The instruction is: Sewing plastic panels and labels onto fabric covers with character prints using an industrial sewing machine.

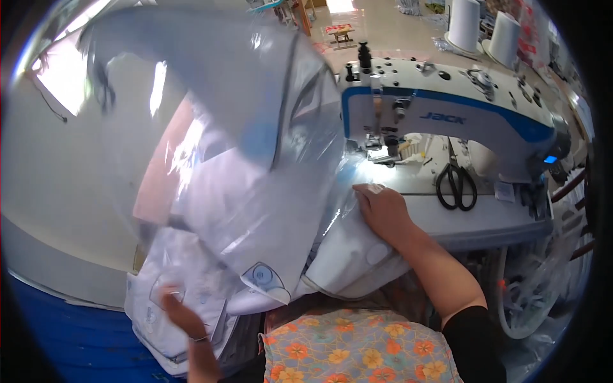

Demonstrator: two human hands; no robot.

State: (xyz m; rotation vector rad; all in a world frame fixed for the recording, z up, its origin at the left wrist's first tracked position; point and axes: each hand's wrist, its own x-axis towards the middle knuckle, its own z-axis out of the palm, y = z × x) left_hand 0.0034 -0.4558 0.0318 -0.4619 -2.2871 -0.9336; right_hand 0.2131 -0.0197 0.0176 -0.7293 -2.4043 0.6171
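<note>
A large clear plastic piece with pale sections and dark edging [268, 127] rises in front of me and spreads left of the sewing machine [447, 108]. Its near end lies over the machine bed. With curled fingers, my right hand [386, 207] grips the plastic's edge just in front of the lit needle area; the fingertips are partly hidden. At lower left, my left hand [181, 311] is over a stack of white pieces [153, 325] with printed round marks. Motion smears its fingers, so their grip cannot be made out.
Black-handled scissors [456, 185] lie on the machine bed, under the arm's opening. Two white thread cones [464, 25] stand behind the machine. A blue surface [70, 332] is at lower left, beside a pale wall or panel [64, 191]. A small stool [340, 35] stands farther back.
</note>
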